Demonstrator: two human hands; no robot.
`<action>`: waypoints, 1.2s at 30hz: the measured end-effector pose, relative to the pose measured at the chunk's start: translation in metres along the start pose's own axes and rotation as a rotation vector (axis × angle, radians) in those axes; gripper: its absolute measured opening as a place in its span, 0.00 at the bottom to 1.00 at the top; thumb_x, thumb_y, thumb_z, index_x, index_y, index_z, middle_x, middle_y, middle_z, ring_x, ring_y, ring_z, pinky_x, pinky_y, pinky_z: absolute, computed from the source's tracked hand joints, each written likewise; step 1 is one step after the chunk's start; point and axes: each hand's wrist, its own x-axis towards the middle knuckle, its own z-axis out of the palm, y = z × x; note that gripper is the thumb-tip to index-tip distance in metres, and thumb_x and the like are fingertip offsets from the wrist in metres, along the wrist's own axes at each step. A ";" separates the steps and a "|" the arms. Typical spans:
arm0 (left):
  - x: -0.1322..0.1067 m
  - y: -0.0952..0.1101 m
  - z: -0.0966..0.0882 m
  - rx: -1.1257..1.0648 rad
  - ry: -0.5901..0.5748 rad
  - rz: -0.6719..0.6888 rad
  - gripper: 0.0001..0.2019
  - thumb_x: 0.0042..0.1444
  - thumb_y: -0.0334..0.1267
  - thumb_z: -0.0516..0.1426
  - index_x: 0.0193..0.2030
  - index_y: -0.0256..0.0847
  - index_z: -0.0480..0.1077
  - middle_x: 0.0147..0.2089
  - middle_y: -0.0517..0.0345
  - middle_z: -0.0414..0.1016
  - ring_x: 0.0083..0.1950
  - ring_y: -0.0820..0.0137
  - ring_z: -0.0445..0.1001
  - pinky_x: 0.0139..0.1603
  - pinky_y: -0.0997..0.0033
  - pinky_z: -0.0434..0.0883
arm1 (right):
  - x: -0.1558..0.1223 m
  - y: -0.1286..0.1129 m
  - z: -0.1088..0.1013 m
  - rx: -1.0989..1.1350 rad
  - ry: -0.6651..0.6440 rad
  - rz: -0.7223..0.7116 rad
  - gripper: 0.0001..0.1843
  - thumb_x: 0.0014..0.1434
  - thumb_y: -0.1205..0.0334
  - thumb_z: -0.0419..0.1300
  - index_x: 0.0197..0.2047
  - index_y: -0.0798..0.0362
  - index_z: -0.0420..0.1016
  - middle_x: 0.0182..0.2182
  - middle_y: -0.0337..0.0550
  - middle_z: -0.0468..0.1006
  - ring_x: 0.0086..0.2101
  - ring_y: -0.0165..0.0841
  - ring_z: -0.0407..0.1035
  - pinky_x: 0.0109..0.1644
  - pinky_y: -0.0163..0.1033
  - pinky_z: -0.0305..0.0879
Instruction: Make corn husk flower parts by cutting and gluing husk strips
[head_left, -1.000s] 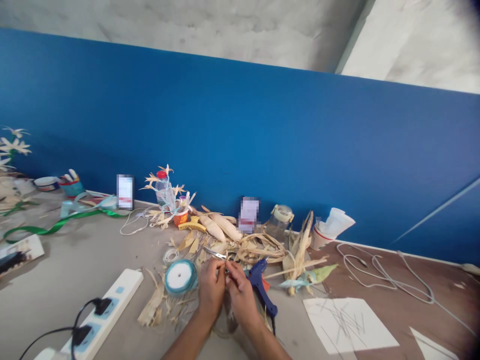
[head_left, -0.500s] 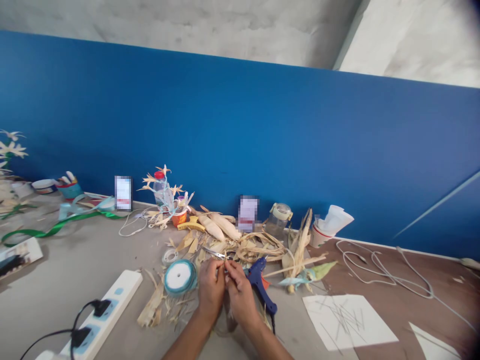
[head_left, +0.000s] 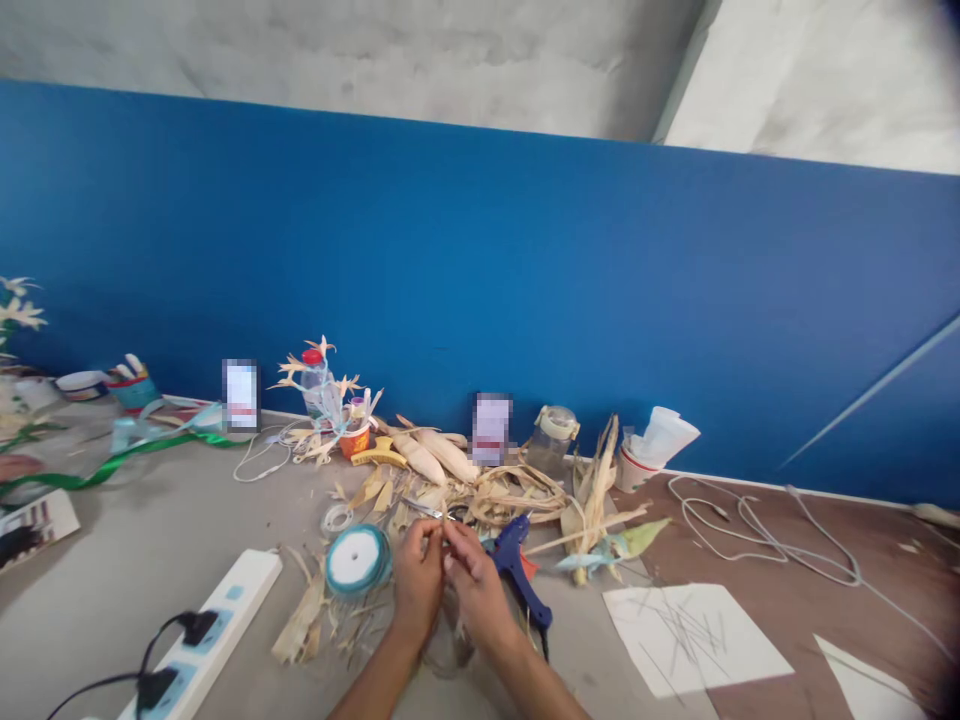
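My left hand (head_left: 420, 570) and my right hand (head_left: 474, 578) meet fingertip to fingertip over the table. Both are closed in a pinch on a small piece of dried corn husk (head_left: 443, 500), whose pale tip sticks up above the fingers; its lower part is hidden. Scissors (head_left: 424, 508) lie just beyond the fingers, partly covered. Left of my left hand is a spool of teal ribbon (head_left: 355, 560). A blue hot glue gun (head_left: 517, 572) rests close by my right hand. Loose dried husks (head_left: 517, 495) are heaped behind.
A white power strip (head_left: 214, 630) with black plugs lies front left. White paper with thin wires (head_left: 697, 640) is at right. Along the blue partition stand phones (head_left: 241, 395), a lidded jar (head_left: 553, 440) and a paper cup (head_left: 637, 468). Green ribbon (head_left: 120, 458) trails at left.
The view has shifted slightly. My hands stay together on the husk piece with only a small shift of the fingers. At the far left edge a blurred, skin-toned shape has come into view.
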 end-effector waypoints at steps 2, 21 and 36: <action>0.004 0.000 0.000 -0.165 -0.015 -0.147 0.13 0.51 0.49 0.57 0.32 0.40 0.71 0.30 0.56 0.75 0.31 0.63 0.73 0.32 0.66 0.70 | 0.002 0.001 0.001 0.224 -0.034 0.137 0.23 0.47 0.58 0.65 0.49 0.49 0.78 0.47 0.48 0.78 0.47 0.43 0.70 0.54 0.50 0.63; 0.011 -0.001 -0.002 -0.413 -0.064 -0.274 0.15 0.45 0.48 0.63 0.34 0.39 0.70 0.32 0.59 0.72 0.34 0.66 0.72 0.33 0.69 0.70 | 0.006 -0.015 0.002 0.319 -0.013 0.143 0.14 0.44 0.61 0.67 0.38 0.49 0.83 0.51 0.45 0.74 0.35 0.33 0.72 0.45 0.43 0.68; 0.011 0.000 -0.001 -0.400 -0.139 -0.230 0.12 0.44 0.44 0.63 0.33 0.39 0.70 0.30 0.59 0.73 0.33 0.68 0.71 0.34 0.70 0.68 | 0.010 -0.012 -0.001 0.382 0.039 0.156 0.12 0.41 0.62 0.67 0.33 0.51 0.83 0.45 0.44 0.76 0.29 0.29 0.70 0.37 0.37 0.68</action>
